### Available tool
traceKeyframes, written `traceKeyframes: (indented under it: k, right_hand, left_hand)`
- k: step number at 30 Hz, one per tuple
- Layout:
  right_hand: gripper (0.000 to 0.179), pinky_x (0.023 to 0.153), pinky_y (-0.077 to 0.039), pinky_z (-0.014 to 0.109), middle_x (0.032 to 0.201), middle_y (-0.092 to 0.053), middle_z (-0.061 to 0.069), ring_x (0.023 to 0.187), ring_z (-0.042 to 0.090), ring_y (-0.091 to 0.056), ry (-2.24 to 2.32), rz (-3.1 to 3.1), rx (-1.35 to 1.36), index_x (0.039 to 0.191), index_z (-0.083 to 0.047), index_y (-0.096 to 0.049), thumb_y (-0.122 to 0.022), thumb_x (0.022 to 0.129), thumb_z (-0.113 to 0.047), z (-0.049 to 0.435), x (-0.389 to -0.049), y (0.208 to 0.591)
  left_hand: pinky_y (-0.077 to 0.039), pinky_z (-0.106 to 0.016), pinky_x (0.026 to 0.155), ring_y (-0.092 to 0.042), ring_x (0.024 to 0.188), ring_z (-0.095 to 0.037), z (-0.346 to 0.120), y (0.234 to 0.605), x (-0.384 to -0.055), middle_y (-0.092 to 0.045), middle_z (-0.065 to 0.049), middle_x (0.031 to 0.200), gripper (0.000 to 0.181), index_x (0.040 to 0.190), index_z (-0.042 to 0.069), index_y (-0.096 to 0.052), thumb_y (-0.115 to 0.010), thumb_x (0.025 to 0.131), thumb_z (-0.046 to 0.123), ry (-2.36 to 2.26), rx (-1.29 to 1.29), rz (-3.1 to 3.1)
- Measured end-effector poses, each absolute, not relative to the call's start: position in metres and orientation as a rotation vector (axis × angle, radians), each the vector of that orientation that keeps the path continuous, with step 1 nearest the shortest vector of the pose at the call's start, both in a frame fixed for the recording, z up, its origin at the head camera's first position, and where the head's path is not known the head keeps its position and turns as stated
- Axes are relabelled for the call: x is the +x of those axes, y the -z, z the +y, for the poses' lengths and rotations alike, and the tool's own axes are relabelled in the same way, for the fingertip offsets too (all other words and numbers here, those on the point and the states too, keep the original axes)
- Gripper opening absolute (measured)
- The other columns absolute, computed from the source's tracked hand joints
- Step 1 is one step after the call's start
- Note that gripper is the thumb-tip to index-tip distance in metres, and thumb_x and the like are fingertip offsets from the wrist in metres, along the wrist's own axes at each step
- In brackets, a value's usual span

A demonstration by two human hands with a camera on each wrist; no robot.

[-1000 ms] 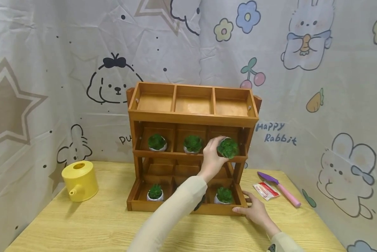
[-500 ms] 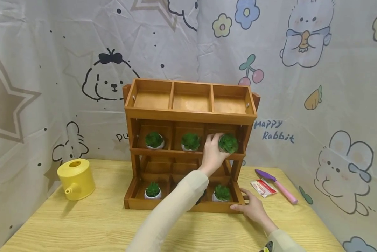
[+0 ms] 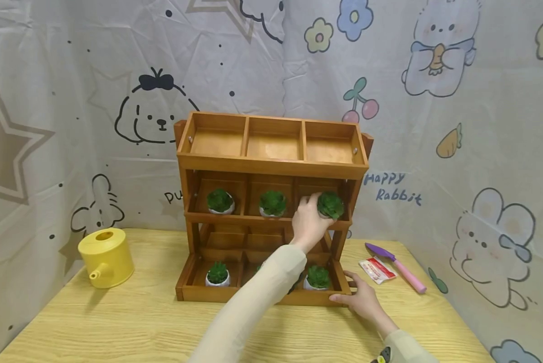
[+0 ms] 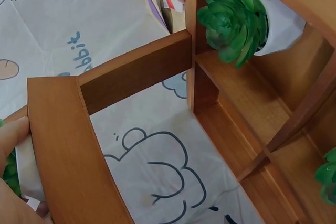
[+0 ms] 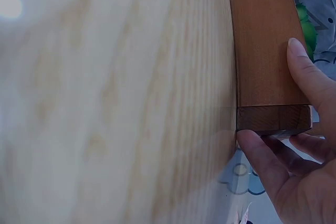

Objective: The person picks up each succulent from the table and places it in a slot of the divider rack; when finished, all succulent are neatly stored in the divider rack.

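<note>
A three-tier wooden plant rack point(image 3: 271, 163) stands on the table. My left hand point(image 3: 308, 223) grips a small potted succulent point(image 3: 330, 204) at the right compartment of the middle tier; whether its pot touches the compartment floor I cannot tell. In the left wrist view, my fingers point(image 4: 11, 136) hold its white pot point(image 4: 29, 167) behind a board. Two more potted succulents point(image 3: 220, 200) point(image 3: 273, 202) sit in that tier. My right hand point(image 3: 360, 298) grips the rack's lower right corner, thumb point(image 5: 304, 65) on the front board, fingers around the end.
On the bottom tier are a left succulent point(image 3: 218, 273) and a right succulent point(image 3: 317, 277); my left sleeve point(image 3: 257, 287) mostly hides a middle one. The top tier point(image 3: 275, 138) holds nothing. A yellow watering can point(image 3: 106, 258) stands left; a trowel point(image 3: 396, 267) and red-white packet point(image 3: 377, 270) lie right.
My left hand has shifted the succulent slightly rightward within the right compartment of the middle tier. My right hand keeps its hold on the rack's corner. The head view has shifted a little.
</note>
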State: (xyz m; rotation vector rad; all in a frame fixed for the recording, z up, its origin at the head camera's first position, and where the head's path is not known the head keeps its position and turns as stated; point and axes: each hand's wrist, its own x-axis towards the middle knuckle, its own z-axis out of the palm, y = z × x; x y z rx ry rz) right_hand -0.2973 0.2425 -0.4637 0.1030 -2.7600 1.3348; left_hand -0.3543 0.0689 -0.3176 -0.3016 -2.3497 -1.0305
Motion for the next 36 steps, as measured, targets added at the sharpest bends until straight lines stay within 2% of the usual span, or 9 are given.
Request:
traceKeyframes:
  k: [11,20,28,36]
  right_hand:
    - [0.089,0.063,-0.056,0.035,0.121,-0.057,0.032,0.095,0.039,-0.066,-1.379,-2.755,0.08,0.142,0.0,-0.04,-0.086,0.07,-0.026,0.243,-0.297,0.465]
    - [0.089,0.064,-0.056,0.035,0.122,-0.056,0.033,0.095,0.04,-0.066,-1.394,-2.757,0.09,0.142,0.001,-0.039,-0.085,0.071,-0.026,0.242,-0.297,0.463]
    - [0.089,0.07,-0.056,0.039,0.12,-0.057,0.033,0.092,0.037,-0.067,-1.354,-2.772,0.099,0.141,0.001,-0.04,-0.085,0.071,-0.027,0.242,-0.298,0.464]
    - [0.088,0.066,-0.056,0.036,0.121,-0.057,0.033,0.093,0.037,-0.066,-1.356,-2.772,0.094,0.142,0.0,-0.04,-0.085,0.071,-0.028,0.242,-0.298,0.465]
  left_hand:
    - [-0.055,-0.042,0.075,-0.067,0.092,-0.028,0.067,0.312,-0.355,-0.065,-0.012,0.108,0.058,0.122,0.014,-0.061,-0.082,0.073,0.036,0.995,-0.251,-2.414]
    - [-0.056,-0.041,0.072,-0.067,0.091,-0.027,0.069,0.309,-0.357,-0.064,-0.009,0.109,0.059,0.123,0.013,-0.059,-0.08,0.075,0.04,0.941,-0.191,-2.476]
    - [-0.056,-0.04,0.072,-0.067,0.091,-0.026,0.07,0.307,-0.359,-0.063,-0.009,0.111,0.059,0.125,0.012,-0.058,-0.077,0.077,0.042,0.923,-0.177,-2.524]
    - [-0.056,-0.039,0.071,-0.068,0.09,-0.028,0.072,0.302,-0.362,-0.064,-0.011,0.112,0.066,0.129,0.011,-0.056,-0.077,0.077,0.044,0.902,-0.123,-2.588]
